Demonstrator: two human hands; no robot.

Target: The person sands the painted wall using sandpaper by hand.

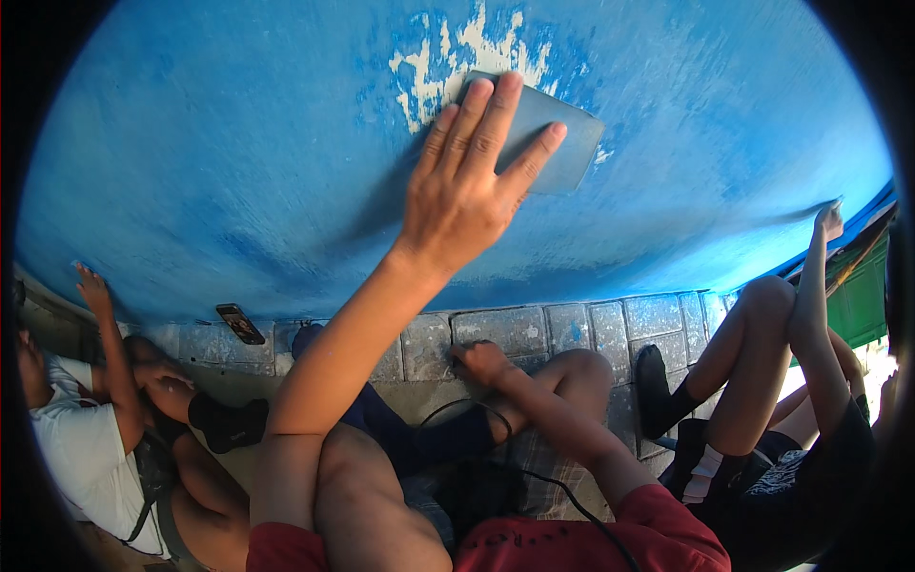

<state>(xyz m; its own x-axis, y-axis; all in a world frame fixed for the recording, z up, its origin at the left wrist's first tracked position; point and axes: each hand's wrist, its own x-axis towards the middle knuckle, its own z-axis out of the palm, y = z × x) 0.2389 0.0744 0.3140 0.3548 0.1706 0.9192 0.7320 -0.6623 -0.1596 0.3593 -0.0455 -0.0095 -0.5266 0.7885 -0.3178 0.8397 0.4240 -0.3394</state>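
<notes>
My left hand (pixel 465 179) presses a grey rectangular sheet (pixel 557 143), which looks like sandpaper, flat against a blue painted wall (pixel 286 143). Its fingers lie over the sheet, the thumb apart from them. Just above is a patch of bare whitish surface (pixel 493 43) with ragged edges, partly covered by the sheet. My right hand (pixel 486 363) is low, near the paving at the wall's foot, its fingers curled; whether something small and dark is inside them cannot be told.
Paving blocks (pixel 500 329) run along the wall's base, with a phone (pixel 240 324) against it. A person in a white shirt (pixel 100 457) sits at left; another in dark clothes (pixel 808 472) sits at right, each with a hand at the wall. A black cable (pixel 572 493) crosses my lap.
</notes>
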